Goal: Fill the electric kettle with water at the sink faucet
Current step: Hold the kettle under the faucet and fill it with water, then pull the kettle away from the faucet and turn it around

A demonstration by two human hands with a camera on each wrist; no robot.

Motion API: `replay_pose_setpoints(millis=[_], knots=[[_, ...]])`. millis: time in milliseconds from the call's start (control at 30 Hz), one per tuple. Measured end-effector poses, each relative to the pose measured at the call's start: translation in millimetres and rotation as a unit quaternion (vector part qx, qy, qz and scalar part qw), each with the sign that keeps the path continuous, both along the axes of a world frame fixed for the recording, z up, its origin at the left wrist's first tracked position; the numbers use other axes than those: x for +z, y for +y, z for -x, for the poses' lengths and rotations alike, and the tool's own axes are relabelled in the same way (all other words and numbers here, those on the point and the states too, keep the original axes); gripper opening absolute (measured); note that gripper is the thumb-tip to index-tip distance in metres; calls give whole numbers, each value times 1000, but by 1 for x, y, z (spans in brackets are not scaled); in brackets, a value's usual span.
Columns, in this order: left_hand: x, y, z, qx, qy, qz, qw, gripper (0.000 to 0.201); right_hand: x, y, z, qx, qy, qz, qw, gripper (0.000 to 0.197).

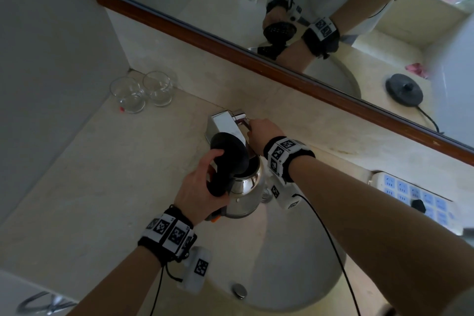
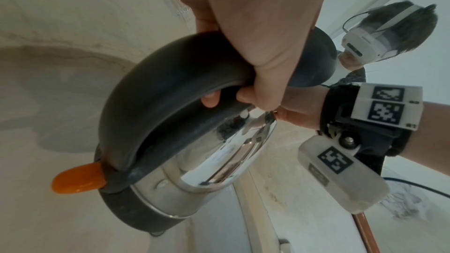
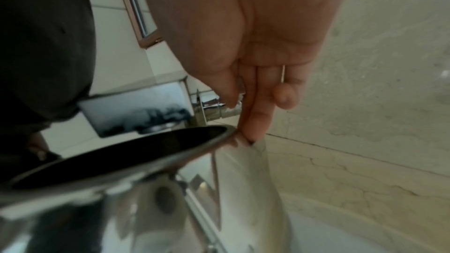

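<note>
My left hand [image 1: 197, 187] [image 2: 255, 45] grips the black handle [image 2: 170, 76] of the steel electric kettle [image 1: 247, 186] [image 2: 219, 161], holding it over the sink basin [image 1: 295, 264]. The black lid [image 1: 230, 149] [image 3: 43, 45] stands open. The kettle's dark mouth [image 3: 121, 157] sits just under the spout of the chrome faucet [image 1: 223, 123] [image 3: 136, 111]. My right hand [image 1: 261, 131] [image 3: 243, 55] pinches the faucet lever [image 1: 241, 118] [image 3: 214, 107] between thumb and fingers. I cannot make out a stream of water. An orange switch [image 2: 78, 180] sticks out at the kettle's base.
Two clear glasses [image 1: 128, 95] [image 1: 159, 87] stand at the counter's back left corner. A white power strip [image 1: 410, 195] lies on the counter at the right. The wood-framed mirror [image 1: 256, 59] behind the faucet reflects the black kettle base [image 1: 404, 90]. The drain plug [image 1: 239, 290] is near me.
</note>
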State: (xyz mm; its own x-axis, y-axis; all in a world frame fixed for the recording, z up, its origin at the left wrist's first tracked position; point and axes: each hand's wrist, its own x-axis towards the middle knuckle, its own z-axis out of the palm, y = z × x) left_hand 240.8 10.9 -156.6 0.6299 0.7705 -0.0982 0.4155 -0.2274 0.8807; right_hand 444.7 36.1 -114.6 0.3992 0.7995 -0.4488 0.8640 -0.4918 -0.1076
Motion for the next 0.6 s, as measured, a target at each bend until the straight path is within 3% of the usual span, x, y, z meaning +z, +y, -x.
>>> replay_pose_setpoints(millis=[67,167,233,333,433,467,600], knots=[[0,0,-1,-4,6,-1,1000,89,8,-11,6,-31,-1,-16,999,24],[1,-1,-2,-11,11,-5,1000,89,22,-47,15,-143,-16,-122,982,27],[4,-2,-3,-19,14,-6,1000,89,26,-83,26,-183,18,-160,970,33],[7,-4,-5,-20,22,-16,999,88,14,-127,54,-138,133,-81,978,42],[10,-8,-8,-11,18,-25,999,88,-11,-148,79,-56,273,-37,960,15],[10,-10,-8,-12,15,-25,999,88,-18,-150,87,-47,306,-42,950,16],[12,-17,-12,-7,14,-22,1000,89,-42,-142,110,-127,429,-13,894,38]])
